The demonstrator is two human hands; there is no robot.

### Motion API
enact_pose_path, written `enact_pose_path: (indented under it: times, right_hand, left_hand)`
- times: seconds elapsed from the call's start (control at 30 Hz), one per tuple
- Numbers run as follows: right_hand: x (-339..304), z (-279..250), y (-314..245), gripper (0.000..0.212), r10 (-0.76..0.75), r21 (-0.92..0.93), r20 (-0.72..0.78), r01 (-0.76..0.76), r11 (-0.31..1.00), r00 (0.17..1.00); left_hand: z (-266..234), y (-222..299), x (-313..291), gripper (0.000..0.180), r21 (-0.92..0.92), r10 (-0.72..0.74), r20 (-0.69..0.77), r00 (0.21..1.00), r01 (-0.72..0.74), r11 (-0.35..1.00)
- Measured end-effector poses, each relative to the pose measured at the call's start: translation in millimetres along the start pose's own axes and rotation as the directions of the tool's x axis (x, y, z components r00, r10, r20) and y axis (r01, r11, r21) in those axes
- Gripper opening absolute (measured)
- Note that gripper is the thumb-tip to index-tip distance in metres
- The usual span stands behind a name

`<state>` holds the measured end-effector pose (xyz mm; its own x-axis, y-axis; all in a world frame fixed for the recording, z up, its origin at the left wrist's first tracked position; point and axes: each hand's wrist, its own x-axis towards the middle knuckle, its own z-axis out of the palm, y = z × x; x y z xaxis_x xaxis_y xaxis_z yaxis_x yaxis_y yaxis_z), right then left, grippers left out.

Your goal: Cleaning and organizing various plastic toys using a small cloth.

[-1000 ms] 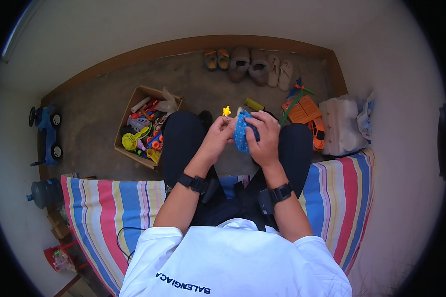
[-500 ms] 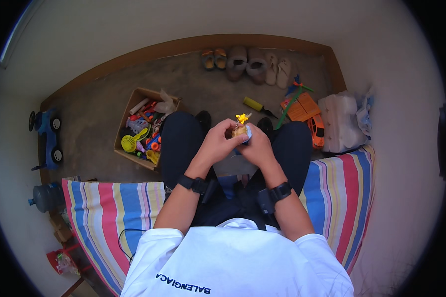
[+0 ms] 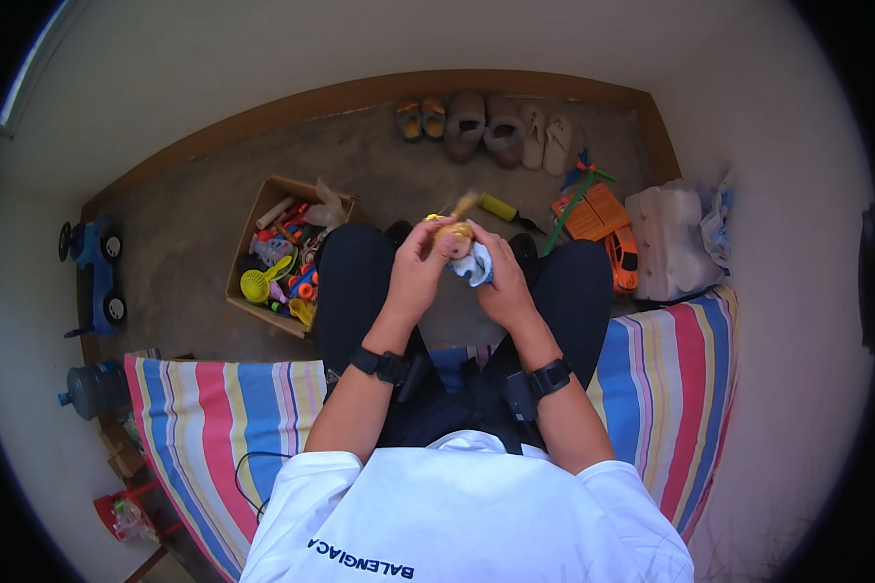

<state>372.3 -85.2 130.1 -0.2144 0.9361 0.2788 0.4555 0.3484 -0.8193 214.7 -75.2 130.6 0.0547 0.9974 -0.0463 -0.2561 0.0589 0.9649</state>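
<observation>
Held out over my knees is a small doll (image 3: pixel 460 244) with blond hair and light blue clothing (image 3: pixel 474 265). The fingers of my left hand (image 3: pixel 419 260) are closed at its head and hair, with a bit of bright yellow at the fingertips. A tuft of hair (image 3: pixel 466 203) sticks up past them, smeared by motion. My right hand (image 3: pixel 503 284) grips the blue clothing on the doll's other side. Part of the doll is hidden by my fingers.
A cardboard box (image 3: pixel 235 294) of toys stands on the floor left of my knees. At the right lie a yellow-green pump (image 3: pixel 499 206), an orange toy car (image 3: pixel 620 258) and a wrapped white pack (image 3: pixel 663 243). Slippers (image 3: pixel 504 131) line the far wall. I sit on a striped cloth (image 3: pixel 222 408).
The doll has been turned, so more of its head and blue clothing shows. The yellow star, upright before, is now mostly behind my left fingers. Both hands have shifted slightly.
</observation>
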Motion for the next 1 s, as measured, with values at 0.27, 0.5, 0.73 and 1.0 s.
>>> enact_pose_path:
  times: [0.27, 0.5, 0.73, 1.0]
  right_hand:
    - [-5, -3, 1, 0.036, 0.325, 0.411, -0.236, -0.209, 0.888, 0.916]
    - [-14, -12, 7, 0.034, 0.230, 0.680, 0.111, -0.243, 0.692, 0.967]
    - [-10, -18, 1, 0.028, 0.300, 0.940, 0.162, -0.239, 0.243, 0.940]
    - [-13, -7, 9, 0.025, 0.158, 0.375, -0.060, -0.124, 0.919, 0.986]
  left_hand:
    - [-15, -4, 1, 0.032, -0.397, -0.091, -0.108, 0.990, 0.041, 0.917]
    - [-16, 5, 0, 0.009, -0.486, -0.149, -0.131, 0.980, 0.068, 0.871]
    - [-14, 6, -2, 0.018, -0.589, -0.080, -0.082, 0.993, 0.017, 0.808]
    - [-2, 6, -2, 0.020, -0.339, -0.188, 0.163, 0.969, 0.234, 0.911]
